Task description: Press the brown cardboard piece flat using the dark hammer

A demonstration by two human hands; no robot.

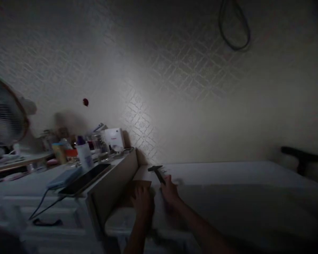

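Note:
In the dim head view, my right hand (170,190) is closed around the handle of a small hammer (159,174). The hammer's dark head points away from me, above or near the far part of the white tabletop (201,174); I cannot tell if it touches. To the left of it, my left hand (142,200) rests on a flat brown piece (127,197), its fingers spread over the edge area. That piece lies on the tabletop beside the white cabinet's side; what it is made of is unclear.
On the left, a white cabinet (113,185) rises above the tabletop, carrying a dark tablet-like device (86,179) with a cable, a white bottle (84,157), a glass jar (100,144) and a white box (115,138). A fan (5,113) stands far left. A patterned wall closes off the back.

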